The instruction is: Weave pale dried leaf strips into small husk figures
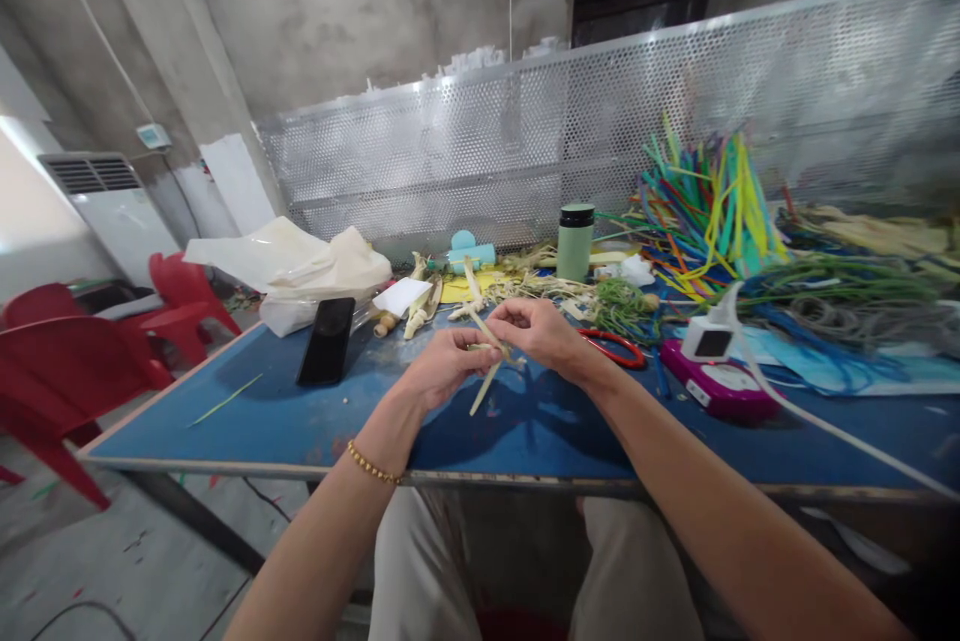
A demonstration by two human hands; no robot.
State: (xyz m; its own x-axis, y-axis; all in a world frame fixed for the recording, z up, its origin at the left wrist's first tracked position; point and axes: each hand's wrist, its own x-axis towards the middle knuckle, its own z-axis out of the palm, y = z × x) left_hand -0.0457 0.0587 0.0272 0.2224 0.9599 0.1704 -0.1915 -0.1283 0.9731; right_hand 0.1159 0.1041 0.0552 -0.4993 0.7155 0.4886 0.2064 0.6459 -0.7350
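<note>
Both my hands meet above the blue table (247, 421), working pale straw-coloured leaf strips (486, 383). My left hand (442, 366) is closed round the strips from the left, with a bead bracelet on its wrist. My right hand (536, 331) pinches the same strips from the right, fingers curled. One strip end hangs down below the hands. Just behind them lie more pale strips and woven pieces (420, 306).
A black phone (326, 341) lies to the left, beside crumpled plastic sheet (292, 266). A green flask (575, 241), a pile of coloured strips (705, 211), red scissors (619, 349) and a pink device (720, 386) with a white cable sit to the right. Red chairs (67, 351) stand at the left.
</note>
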